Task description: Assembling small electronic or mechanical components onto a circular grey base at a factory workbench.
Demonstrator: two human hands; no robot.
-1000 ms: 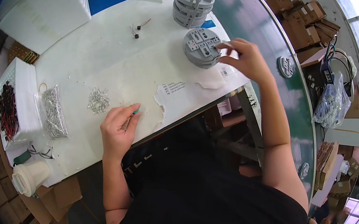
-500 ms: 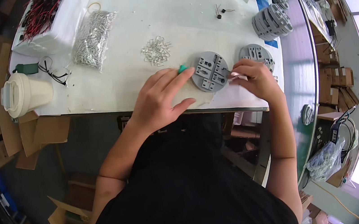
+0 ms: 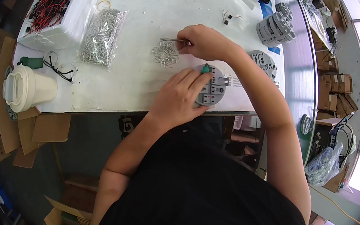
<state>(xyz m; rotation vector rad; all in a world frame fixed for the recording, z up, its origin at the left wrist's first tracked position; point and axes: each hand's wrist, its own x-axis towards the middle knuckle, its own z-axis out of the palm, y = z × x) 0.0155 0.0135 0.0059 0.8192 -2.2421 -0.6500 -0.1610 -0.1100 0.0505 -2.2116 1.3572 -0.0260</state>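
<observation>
My left hand [image 3: 182, 95] grips a grey round disc [image 3: 218, 90] near the table's front edge, fingers over its left side and thumb at its near rim. Dark small parts sit in the disc's compartments. A small teal piece [image 3: 205, 68] shows at the left fingertips; whether it is worn or held I cannot tell. Farther off, my right hand [image 3: 200, 42] is closed on a thin metal tool [image 3: 171, 39], whose tip reaches over a pile of bent wire pieces [image 3: 164, 54]. The exact kind of tool is unclear.
A second grey disc [image 3: 264, 62] lies right of my right forearm, with stacked grey discs [image 3: 276, 28] behind it. At left are a clear bag of wire pieces [image 3: 104, 38], a white foam box [image 3: 54, 34] of red-wired parts, glasses [image 3: 60, 70] and a cream lidded cup [image 3: 31, 89].
My right hand has moved from the disc's right side, leftward and away from me, to the wire pile. My left hand has shifted right onto the disc, which has turned.
</observation>
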